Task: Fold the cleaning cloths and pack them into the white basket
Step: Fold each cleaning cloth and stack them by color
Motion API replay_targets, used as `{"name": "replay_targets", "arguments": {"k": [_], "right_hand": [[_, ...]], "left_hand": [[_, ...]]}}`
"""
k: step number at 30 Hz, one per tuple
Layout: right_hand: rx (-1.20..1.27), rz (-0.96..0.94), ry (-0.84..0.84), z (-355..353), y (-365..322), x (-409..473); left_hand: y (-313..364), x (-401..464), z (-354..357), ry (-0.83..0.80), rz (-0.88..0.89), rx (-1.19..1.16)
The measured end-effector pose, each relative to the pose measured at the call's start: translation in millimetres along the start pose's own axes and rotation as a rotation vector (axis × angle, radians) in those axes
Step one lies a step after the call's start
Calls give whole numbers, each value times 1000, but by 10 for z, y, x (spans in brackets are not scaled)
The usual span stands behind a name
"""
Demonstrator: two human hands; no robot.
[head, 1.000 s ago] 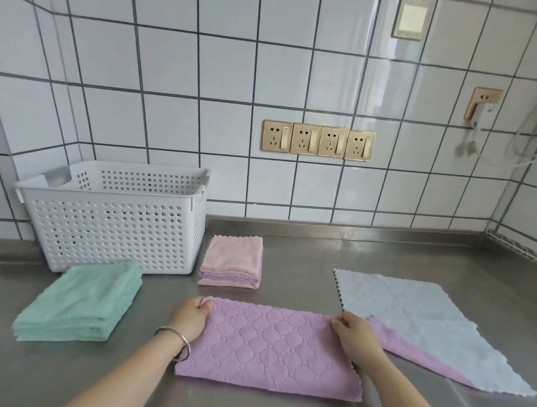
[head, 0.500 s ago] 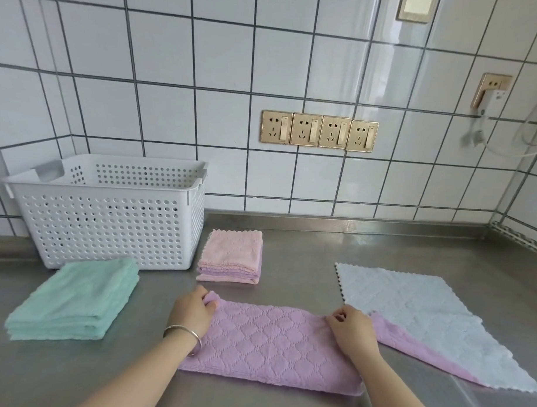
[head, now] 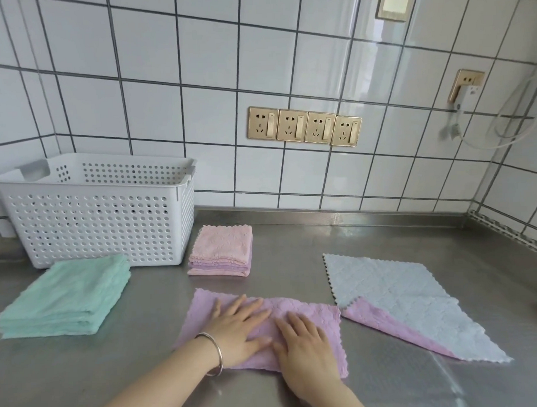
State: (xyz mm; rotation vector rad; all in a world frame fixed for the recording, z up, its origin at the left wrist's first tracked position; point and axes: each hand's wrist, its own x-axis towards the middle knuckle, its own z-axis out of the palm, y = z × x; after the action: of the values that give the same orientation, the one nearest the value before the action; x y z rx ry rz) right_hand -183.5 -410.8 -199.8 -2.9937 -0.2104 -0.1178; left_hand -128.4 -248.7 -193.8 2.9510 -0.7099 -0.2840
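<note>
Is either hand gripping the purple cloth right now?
No, the left hand and right hand lie flat, fingers straight, pressing the purple cloth.

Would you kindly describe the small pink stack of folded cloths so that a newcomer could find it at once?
Start at the white basket standing against the tiled wall on the steel counter. Just to the right of its front corner lies the pink stack, a small square pile. Unlike the bigger green stack before the basket, it is pink on top with purple layers beneath.

Pink stack [head: 220, 250] stands between purple cloth [head: 307, 316] and basket [head: 103, 221].
</note>
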Motion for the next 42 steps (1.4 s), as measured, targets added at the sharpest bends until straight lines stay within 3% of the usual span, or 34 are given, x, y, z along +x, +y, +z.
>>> {"name": "replay_targets", "arguments": {"k": [2, 6, 10, 13, 17, 19, 22, 24, 27, 30, 32, 34, 36, 39, 42], "right_hand": [[32, 66, -37, -24, 83, -63], [119, -2, -78, 18, 235, -14], [123, 98, -76, -36, 231, -36], [224, 249, 25, -77, 244, -83], [608, 568, 206, -243, 310, -140], [736, 708, 112, -335, 398, -108], [787, 735, -78, -516, 427, -136], [769, 707, -74, -546, 388, -187], [576, 622, 172, -479, 227, -254], [324, 354, 505, -420, -61, -245], [189, 147, 614, -365, -264, -198], [153, 11, 648, -294, -446, -166], [199, -131, 678, -222, -557, -146], [232, -225, 557, -117, -607, -126], [230, -196, 407, -32, -581, -98]], "left_hand": [[24, -29, 15, -3, -27, -8], [94, -123, 68, 0, -100, -35], [118, -160, 94, 32, -151, -51], [116, -194, 87, 27, -170, -53], [115, -205, 79, -1, -199, -29], [123, -220, 64, -22, -200, -22], [129, -224, 76, -3, -218, -33], [134, -201, 60, -12, -257, -53], [205, -176, -62, 28, -306, -212], [317, -148, -265, 175, -279, -649], [376, -154, -422, 238, -297, -971], [353, -162, -502, 284, -364, -1147], [262, -183, -513, 330, -435, -1165], [57, -261, -452, 360, -555, -1063], [-111, -368, -434, 380, -584, -1120]]}}
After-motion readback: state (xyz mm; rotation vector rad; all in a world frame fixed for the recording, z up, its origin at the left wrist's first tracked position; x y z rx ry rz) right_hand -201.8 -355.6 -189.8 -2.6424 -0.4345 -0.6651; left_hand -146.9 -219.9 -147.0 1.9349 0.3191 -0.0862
